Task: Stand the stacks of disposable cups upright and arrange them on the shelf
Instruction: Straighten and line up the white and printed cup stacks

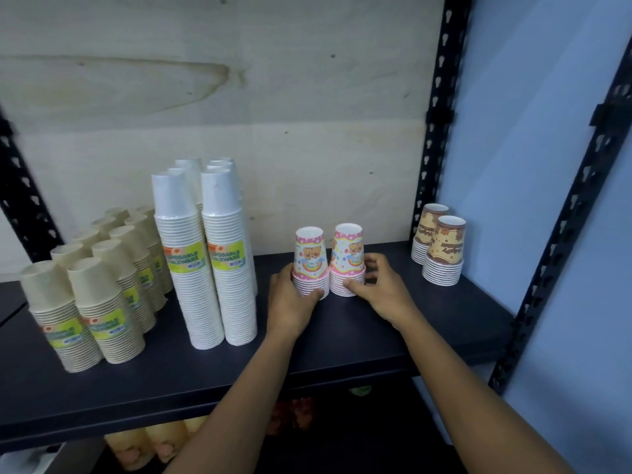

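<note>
Two pink cup stacks upright at the middle of the shelf (342, 343), toward its back edge.
Left hand (290, 295) grips the left pink stack (308, 258) at its base, right hand (379, 285) grips the right pink stack (349, 254). Risk: an uneven push could tip a stack or slide its cups apart. Count: pink 2; brown stacks (444, 248) 2, right rear corner; white stacks (212, 268) about 6; tan stacks (102, 302) about 10, rear ones overlapping.
</note>
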